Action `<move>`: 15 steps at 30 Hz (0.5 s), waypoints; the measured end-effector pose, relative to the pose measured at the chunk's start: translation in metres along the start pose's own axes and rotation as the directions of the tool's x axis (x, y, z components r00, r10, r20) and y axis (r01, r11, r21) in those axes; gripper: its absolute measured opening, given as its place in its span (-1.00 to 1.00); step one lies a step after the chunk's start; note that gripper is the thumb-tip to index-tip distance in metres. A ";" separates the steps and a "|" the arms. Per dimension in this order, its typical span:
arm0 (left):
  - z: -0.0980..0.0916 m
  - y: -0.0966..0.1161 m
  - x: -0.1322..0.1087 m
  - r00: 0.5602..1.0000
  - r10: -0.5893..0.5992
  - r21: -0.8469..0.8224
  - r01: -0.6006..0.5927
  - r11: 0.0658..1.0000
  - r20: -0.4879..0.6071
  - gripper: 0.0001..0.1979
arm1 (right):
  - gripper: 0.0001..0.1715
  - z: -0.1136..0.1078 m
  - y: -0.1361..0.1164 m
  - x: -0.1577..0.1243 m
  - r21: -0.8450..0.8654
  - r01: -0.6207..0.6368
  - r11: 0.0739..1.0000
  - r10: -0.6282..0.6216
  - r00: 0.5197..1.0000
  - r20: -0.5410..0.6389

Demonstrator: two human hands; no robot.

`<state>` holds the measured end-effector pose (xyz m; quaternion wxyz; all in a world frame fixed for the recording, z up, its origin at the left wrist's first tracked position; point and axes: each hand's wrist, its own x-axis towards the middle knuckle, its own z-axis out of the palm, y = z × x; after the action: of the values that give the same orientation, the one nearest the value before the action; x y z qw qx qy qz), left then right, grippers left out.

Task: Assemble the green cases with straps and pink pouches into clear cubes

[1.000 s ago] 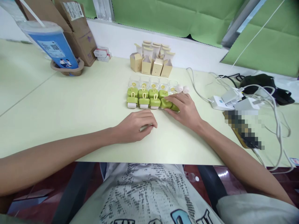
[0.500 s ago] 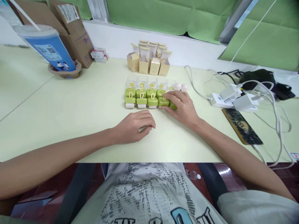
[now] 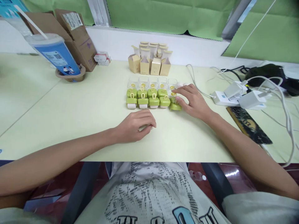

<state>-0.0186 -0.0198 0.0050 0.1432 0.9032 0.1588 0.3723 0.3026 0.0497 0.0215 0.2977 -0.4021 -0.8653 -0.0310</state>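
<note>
Nearest the table's front edge, at about six o'clock from the green pieces, the left hand rests with its fingers curled loosely under; whether it holds anything cannot be told. Up at one o'clock from it, the right hand lies with its fingers spread and relaxed, fingertips touching a loose green piece beside the block of green pieces. Just behind the block stands a row of clear cups. Farther, at twelve o'clock, small tan boxes cluster. Far off at ten o'clock sits a blue cup; at three o'clock white chargers lie tangled.
</note>
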 end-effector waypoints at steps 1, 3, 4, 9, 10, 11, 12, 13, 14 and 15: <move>0.000 0.000 0.000 1.000 0.005 -0.002 -0.005 1.000 -0.004 -0.81 | -0.40 -0.002 0.000 0.000 0.004 -0.001 1.000 0.001 1.000 0.012; 0.000 -0.001 0.000 1.000 0.008 -0.004 -0.008 1.000 -0.011 -0.81 | -0.41 -0.008 0.001 0.000 0.035 -0.015 0.999 0.013 0.998 0.057; 0.000 -0.001 0.000 1.000 0.008 -0.003 -0.008 1.000 -0.012 -0.81 | -0.43 -0.013 0.001 0.000 0.062 -0.028 0.998 0.022 0.996 0.090; 0.001 0.000 0.001 0.999 0.040 0.070 -0.038 0.997 -0.027 -0.81 | -0.59 -0.032 -0.004 0.001 0.242 -0.168 0.956 0.084 0.942 0.325; 0.002 0.001 0.001 0.998 0.054 0.108 -0.051 0.993 -0.023 -0.80 | -0.60 -0.032 -0.008 0.000 0.269 -0.208 0.940 0.098 0.923 0.371; 0.003 0.003 0.002 0.997 0.073 0.145 -0.071 0.987 -0.010 -0.77 | -0.60 -0.031 -0.012 -0.001 0.291 -0.237 0.927 0.103 0.906 0.411; 0.004 0.006 0.003 0.995 0.098 0.174 -0.100 0.980 0.019 -0.74 | -0.59 -0.029 -0.018 -0.002 0.312 -0.249 0.917 0.095 0.895 0.437; 0.005 0.010 0.004 0.989 0.131 0.191 -0.141 0.971 0.066 -0.69 | -0.58 -0.027 -0.024 -0.002 0.331 -0.243 0.912 0.077 0.892 0.445; 0.007 0.015 0.005 0.976 0.172 0.192 -0.196 0.962 0.132 -0.63 | -0.57 -0.025 -0.030 -0.002 0.346 -0.223 0.911 0.055 0.899 0.434; 0.008 0.020 0.007 0.953 0.221 0.180 -0.259 0.949 0.206 -0.57 | -0.58 -0.023 -0.035 -0.002 0.352 -0.198 0.915 0.041 0.913 0.406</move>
<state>-0.0044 -0.0361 0.0109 0.0172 0.9560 0.0711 0.2840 0.2900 0.0178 0.0462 0.1938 -0.3870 -0.8691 0.2393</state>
